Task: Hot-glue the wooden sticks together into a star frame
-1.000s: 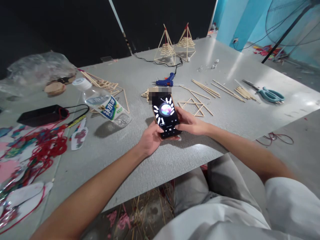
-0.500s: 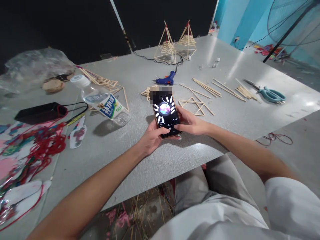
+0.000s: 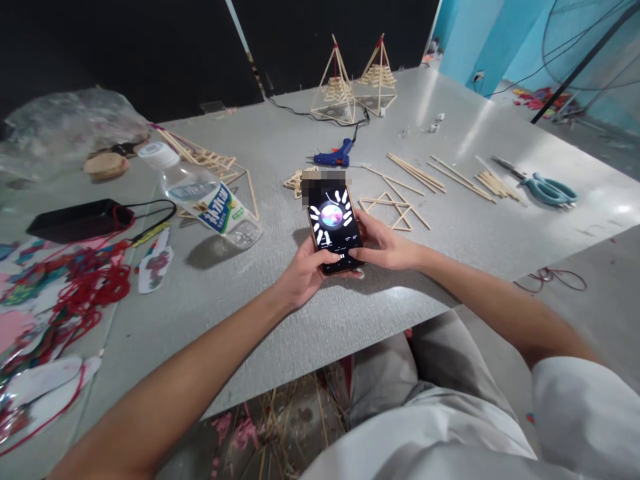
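Both hands hold a smartphone (image 3: 333, 223) over the table, its lit screen tilted up and showing a round colourful picture. My left hand (image 3: 306, 272) grips its lower left side, thumb across the bottom of the screen. Along the lower right side, my right hand (image 3: 385, 245) is closed on it, with the thumb on the glass. Just beyond the phone lie a small stack of wooden sticks (image 3: 296, 183) and a blue hot glue gun (image 3: 334, 155). A star-shaped stick frame (image 3: 393, 212) rests right of the phone.
A clear plastic bottle (image 3: 200, 197) leans left of the hands, near a black case (image 3: 80, 221) and red cord (image 3: 107, 280). Two stick pyramids (image 3: 334, 93) stand at the back. Loose sticks (image 3: 417, 173) and blue-handled scissors (image 3: 547, 189) lie right. The grey table (image 3: 260, 347) ends before my lap.
The view has shifted very slightly. Both hands keep their hold on the smartphone, and the things on the table stay where they were.
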Tool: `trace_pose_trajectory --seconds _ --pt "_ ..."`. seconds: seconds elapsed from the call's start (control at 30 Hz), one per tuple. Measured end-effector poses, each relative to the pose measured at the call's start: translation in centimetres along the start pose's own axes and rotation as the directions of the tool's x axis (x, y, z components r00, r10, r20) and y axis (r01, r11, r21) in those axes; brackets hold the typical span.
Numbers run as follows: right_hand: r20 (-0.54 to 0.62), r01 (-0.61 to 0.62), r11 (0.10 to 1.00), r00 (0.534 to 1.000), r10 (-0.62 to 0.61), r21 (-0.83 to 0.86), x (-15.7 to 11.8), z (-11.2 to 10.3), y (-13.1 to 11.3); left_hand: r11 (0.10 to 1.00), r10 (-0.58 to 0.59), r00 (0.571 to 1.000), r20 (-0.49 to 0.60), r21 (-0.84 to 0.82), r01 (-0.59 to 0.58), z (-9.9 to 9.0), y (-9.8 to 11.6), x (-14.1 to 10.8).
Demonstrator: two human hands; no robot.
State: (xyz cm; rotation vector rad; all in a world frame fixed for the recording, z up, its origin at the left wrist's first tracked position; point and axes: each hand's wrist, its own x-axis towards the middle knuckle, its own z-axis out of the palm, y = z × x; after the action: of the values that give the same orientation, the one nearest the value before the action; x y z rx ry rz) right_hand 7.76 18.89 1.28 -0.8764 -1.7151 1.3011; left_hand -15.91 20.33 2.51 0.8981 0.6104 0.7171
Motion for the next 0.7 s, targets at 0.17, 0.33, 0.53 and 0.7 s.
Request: trace_pose_trajectory --seconds 0.17,0.33,0.53,0.7 --pt "-0.007 -0.007 1.0 1.0 0.007 0.026 -0.01 -0.07 -0.11 1.0 -0.011 1.0 0.009 -0.022 0.012 -0.13 0.24 0.01" --pt "-0.004 0.005 0.999 1.0 -0.005 0.032 0.07 -0.06 0.04 0.999 -0.02 1.0 -0.005 -0.025 0.02 -0.14 0.27 -0.1" --pt "-0.004 0.006 1.0 1.0 -0.006 0.004 -0.09 -0.07 -0.05 1.0 -0.01 1.0 0.013 -0.023 0.01 -0.06 0.12 0.01" --pt "0.005 0.019 1.0 1.0 -0.018 -0.011 0.03 0.06 -0.14 1.0 -0.018 1.0 -0.008 -0.014 0.018 -0.12 0.28 -0.1"
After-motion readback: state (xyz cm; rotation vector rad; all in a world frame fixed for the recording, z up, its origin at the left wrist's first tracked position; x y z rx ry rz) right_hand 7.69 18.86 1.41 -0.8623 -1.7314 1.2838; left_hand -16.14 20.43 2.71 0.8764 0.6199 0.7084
